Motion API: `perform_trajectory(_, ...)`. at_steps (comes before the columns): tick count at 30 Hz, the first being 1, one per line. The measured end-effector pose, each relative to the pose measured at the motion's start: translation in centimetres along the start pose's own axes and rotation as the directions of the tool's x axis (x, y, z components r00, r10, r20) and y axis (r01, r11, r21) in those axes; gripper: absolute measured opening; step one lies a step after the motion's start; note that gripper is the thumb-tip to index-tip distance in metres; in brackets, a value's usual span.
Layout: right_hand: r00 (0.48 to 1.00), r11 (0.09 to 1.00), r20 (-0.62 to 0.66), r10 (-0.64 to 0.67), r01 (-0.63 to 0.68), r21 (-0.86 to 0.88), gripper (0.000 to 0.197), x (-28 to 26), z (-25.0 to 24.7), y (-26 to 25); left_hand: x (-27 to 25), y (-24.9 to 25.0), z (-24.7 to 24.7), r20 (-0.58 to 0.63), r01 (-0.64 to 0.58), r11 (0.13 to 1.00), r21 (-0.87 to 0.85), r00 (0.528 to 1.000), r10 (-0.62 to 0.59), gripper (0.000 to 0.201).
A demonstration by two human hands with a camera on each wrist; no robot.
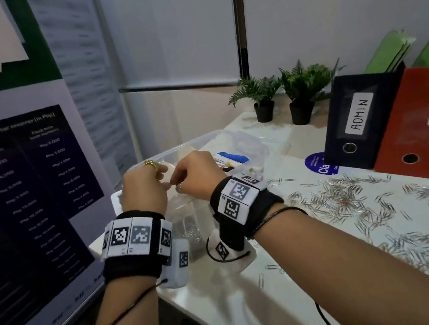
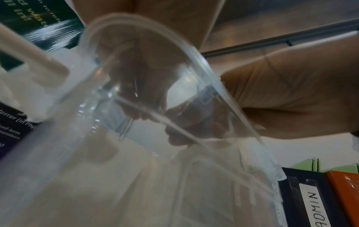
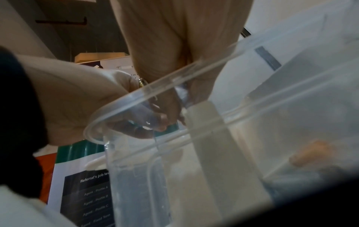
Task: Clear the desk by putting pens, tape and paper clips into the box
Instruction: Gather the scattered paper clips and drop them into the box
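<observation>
1. Both forearms reach forward side by side, each wrist wrapped in a black band with square-patterned markers
2. Left hand (image 1: 142,187) is raised with its back to the head camera, fingers curled down and forward, a gold ring on one finger
3. Right hand (image 1: 198,172) sits just beside it, fingertips bunched and turned toward the left hand
4. In the wrist views the fingertips of both hands meet closely, curled in a pinch
</observation>
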State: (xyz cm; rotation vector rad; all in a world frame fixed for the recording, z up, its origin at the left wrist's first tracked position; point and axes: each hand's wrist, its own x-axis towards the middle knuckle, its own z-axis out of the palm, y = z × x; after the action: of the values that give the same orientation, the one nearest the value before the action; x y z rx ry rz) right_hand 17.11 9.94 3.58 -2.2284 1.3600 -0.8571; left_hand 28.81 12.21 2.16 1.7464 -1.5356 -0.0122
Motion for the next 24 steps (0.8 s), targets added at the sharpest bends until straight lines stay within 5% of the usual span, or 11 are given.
perform_trajectory(13, 0.994, 1.000, -0.108, -0.007, 0.005, -0.020, 0.022, -0.6, 0.5, -0.3, 0.8, -1.0, 1.1, 0.008, 0.059, 0.998, 0.013, 0.998, -0.059, 0.024)
perform_trajectory(19, 0.931, 0.959, -0.361, 0.050, 0.056, 0.277, 0.018, -3.2, -1.5, 1.4, -0.5, 0.7, -0.5, -0.152, -0.145, 0.982, 0.124, 0.975, 0.163, 0.028)
perform_trajectory(22, 0.907, 0.970, -0.410, 0.100, 0.004, 0.243, 0.017, -7.6, -4.2, 4.5, -2.1, 3.0, -1.4, -0.157, -0.227, 0.972, 0.052, 0.960, 0.233, 0.028)
perform_trajectory(24, 0.926, 0.980, -0.325, 0.191, -0.158, 0.125, 0.015, -11.3, -6.8, 7.2, -3.6, 5.5, -1.4, -0.106, -0.305, 0.952, 0.028, 0.946, 0.306, 0.031)
